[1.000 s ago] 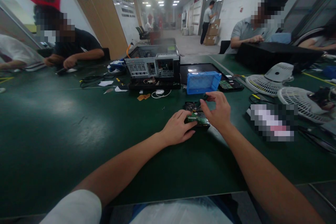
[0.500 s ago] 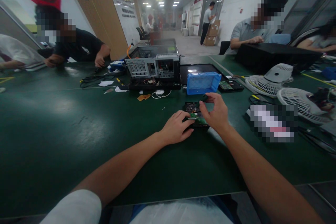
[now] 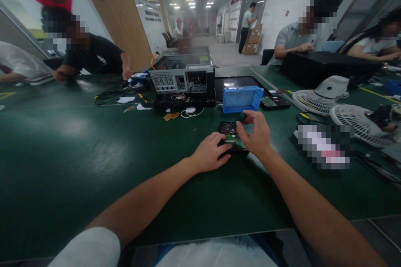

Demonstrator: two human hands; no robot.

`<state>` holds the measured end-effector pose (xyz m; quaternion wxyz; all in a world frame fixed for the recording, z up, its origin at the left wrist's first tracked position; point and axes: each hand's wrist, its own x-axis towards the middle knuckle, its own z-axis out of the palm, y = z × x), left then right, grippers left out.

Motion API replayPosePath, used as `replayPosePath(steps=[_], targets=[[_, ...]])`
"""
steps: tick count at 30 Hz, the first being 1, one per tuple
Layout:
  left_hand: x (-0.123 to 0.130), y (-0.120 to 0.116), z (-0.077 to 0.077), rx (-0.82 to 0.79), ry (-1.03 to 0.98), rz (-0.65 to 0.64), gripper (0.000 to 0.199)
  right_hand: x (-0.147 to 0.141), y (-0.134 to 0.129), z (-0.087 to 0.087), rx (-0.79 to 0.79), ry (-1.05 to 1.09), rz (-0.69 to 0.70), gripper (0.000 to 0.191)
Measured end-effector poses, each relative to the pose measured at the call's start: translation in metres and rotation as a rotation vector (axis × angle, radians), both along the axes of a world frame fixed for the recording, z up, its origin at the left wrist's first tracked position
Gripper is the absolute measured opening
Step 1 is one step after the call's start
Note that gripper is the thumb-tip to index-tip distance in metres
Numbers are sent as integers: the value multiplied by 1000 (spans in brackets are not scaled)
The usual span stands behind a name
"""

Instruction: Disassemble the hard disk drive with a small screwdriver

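A small black device (image 3: 239, 149) with a green circuit board (image 3: 235, 141) exposed lies on the green table (image 3: 94, 146). My left hand (image 3: 213, 152) grips its left edge, thumb at the near side and fingers on top. My right hand (image 3: 255, 131) is over the device's right side, thumb and fingertips closed around a small dark piece (image 3: 241, 117) that I cannot make out clearly. Just behind my right hand a blue plastic bin (image 3: 242, 100) stands on its side.
Behind are an open computer case (image 3: 181, 79), a dark flat panel (image 3: 241, 82) and another board device (image 3: 275, 102). White fans (image 3: 360, 123) stand at the right. Orange scraps (image 3: 171, 116) and a white cable (image 3: 197, 113) lie left of the bin. People sit across the table.
My right hand has shifted very slightly left with the dark piece. My left hand has stayed on the device. At the far right, a seated person has leaned further into view.
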<state>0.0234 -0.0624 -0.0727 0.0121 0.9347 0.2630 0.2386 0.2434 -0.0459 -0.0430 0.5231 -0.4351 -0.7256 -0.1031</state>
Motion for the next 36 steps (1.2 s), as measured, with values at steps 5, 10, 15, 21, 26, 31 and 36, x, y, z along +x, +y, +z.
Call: replayPosePath(steps=[5, 10, 15, 21, 26, 31, 36], targets=[[0, -1, 2, -2, -7, -1, 38, -1, 2, -2, 26, 18, -65, 39], [0, 0, 1, 4, -13, 3, 37, 1, 2, -1, 43, 18, -38, 37], [1, 1, 1, 13, -10, 9, 34, 1, 3, -1, 60, 62, -22, 33], [0, 2, 0, 12, -7, 4, 33, 1, 5, -4, 40, 84, -37, 32], [-1, 3, -2, 20, -1, 7, 33, 3, 3, -1, 61, 39, -71, 31], [-1, 4, -4, 23, 0, 6, 33, 3, 1, 2, 53, 14, -49, 32], [-1, 5, -4, 27, 5, 5, 33, 1, 2, 1, 40, 42, -3, 37]])
